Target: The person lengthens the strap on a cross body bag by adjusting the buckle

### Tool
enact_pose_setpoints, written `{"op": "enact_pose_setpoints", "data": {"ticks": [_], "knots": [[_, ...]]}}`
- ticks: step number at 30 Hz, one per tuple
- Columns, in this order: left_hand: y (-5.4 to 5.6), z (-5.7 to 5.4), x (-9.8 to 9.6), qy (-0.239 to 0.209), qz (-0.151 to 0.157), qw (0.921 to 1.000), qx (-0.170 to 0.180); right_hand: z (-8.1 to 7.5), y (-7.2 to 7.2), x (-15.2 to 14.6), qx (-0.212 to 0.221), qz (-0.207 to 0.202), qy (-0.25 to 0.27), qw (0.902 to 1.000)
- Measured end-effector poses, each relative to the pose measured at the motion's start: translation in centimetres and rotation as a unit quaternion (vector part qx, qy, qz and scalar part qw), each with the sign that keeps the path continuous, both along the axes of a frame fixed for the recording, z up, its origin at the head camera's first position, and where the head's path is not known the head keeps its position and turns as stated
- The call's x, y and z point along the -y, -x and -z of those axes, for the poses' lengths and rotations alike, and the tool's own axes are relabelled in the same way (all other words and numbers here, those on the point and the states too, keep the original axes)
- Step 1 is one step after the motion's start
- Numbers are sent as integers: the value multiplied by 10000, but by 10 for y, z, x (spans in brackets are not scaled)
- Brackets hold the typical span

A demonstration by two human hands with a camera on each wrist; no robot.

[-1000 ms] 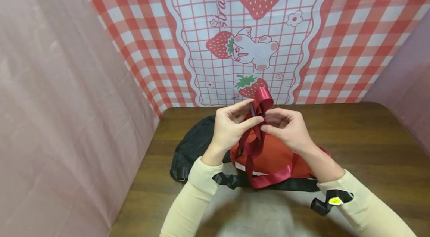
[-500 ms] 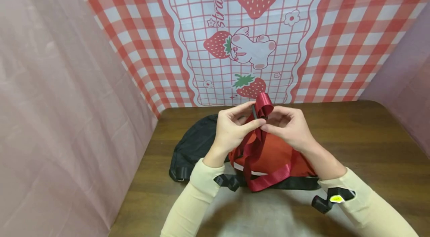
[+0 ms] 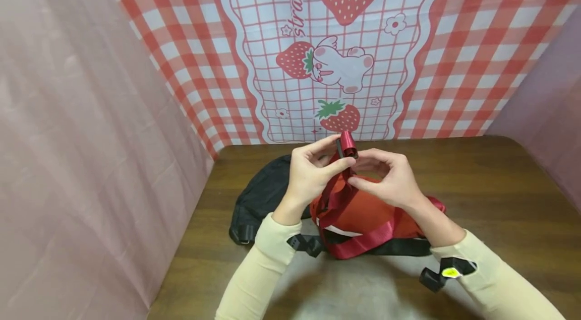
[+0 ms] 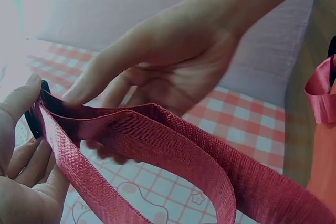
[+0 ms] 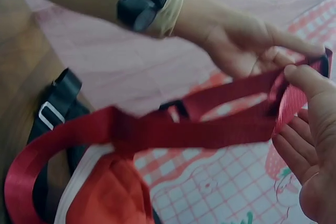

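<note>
My left hand [image 3: 308, 171] pinches a black slider buckle [image 4: 34, 114] between thumb and fingers, raised above the bag. A shiny dark red webbing strap [image 3: 347, 143] threads through that buckle, with a short loop standing over it. Just to the right, my right hand [image 3: 395, 181] pinches the strap close to the buckle, its thumb lower than its fingers. Lengths of the strap hang down to an orange-red bag [image 3: 367, 209] on the table. In the right wrist view a second dark fitting [image 5: 176, 109] sits farther along the strap.
A black bag [image 3: 263, 191] lies behind and left of the orange-red one, on a brown wooden table [image 3: 490, 199]. A black strap with a metal ring buckle [image 5: 51, 115] shows at its edge. A strawberry-print checked cloth [image 3: 336, 7] hangs behind; a pale curtain [image 3: 81, 133] hangs left.
The strap loop above the buckle has become smaller and lower. My right thumb has slid down slightly, away from the left thumb. Both hands remain in nearly the same place.
</note>
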State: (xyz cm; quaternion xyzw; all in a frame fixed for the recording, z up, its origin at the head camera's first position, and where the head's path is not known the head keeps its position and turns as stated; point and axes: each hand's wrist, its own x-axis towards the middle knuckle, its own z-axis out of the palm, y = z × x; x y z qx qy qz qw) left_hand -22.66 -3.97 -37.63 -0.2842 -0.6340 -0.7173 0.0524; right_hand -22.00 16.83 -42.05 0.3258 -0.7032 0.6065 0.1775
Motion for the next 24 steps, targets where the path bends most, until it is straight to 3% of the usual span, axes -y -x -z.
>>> {"op": "enact_pose_setpoints", "data": {"ticks": [5,9,14,17,21,24], "knots": [[1,-4,4,23,-85,9998,-184,-4,2,4,124,66,78,9999],[2,-6,11,-37,-67,9997,-228,-7,1,-4,-11,193,-311,9993],[2,-3,11,211,109,9991,-354,-39,6,-10,-484,-129,-354,9981],[0,0,8,231,113,9985,-481,-59,5,-11,-704,-129,-810,9941],[-1,4,5,224,138,9977,-624,-69,-1,-14,-757,268,-1546,9847],[-1,5,4,312,142,9970,-692,-69,-2,-15,-578,211,-1570,9857]]}}
